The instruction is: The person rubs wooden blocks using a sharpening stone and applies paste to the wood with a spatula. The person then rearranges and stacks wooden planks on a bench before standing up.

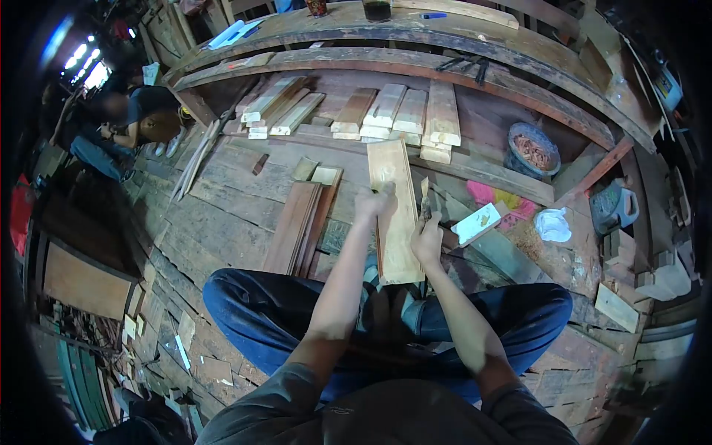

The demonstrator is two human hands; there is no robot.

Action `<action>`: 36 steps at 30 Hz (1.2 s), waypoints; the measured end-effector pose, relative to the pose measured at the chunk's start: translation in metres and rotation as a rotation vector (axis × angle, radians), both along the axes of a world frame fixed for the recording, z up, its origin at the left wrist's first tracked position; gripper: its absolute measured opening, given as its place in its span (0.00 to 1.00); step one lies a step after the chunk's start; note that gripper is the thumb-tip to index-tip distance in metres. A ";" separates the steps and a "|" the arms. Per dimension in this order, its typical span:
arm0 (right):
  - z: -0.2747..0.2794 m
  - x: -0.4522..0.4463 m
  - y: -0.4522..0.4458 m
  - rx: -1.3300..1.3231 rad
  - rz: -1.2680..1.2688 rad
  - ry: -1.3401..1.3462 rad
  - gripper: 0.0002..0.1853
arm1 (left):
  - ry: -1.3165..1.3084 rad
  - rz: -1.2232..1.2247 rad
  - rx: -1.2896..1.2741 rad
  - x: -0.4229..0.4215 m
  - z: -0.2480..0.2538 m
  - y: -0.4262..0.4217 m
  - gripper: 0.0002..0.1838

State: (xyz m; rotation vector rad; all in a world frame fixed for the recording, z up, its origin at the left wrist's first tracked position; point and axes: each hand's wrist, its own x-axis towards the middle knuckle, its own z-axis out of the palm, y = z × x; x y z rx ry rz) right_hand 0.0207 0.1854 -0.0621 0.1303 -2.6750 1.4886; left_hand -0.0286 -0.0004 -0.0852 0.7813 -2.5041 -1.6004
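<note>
A pale wooden board stands tilted between my knees, its lower end near my lap. My left hand is closed on its left edge, with the fingers partly hidden. On the board's right side, my right hand grips a slim hand tool with a pale, flat tip. The tool's exact kind is hard to make out. Just right of that hand lies a white block with a yellowish smear on top. Several reddish-brown boards lie stacked left of my left hand.
Several cut boards rest under a long wooden bench. To the right are a bucket of shavings, a pink and yellow cloth, a white cloth and a plastic jug. Another person sits at left.
</note>
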 end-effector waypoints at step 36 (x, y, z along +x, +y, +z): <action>0.004 -0.032 0.016 -0.446 0.236 -0.395 0.17 | -0.588 0.093 -0.806 0.061 -0.077 -0.291 0.44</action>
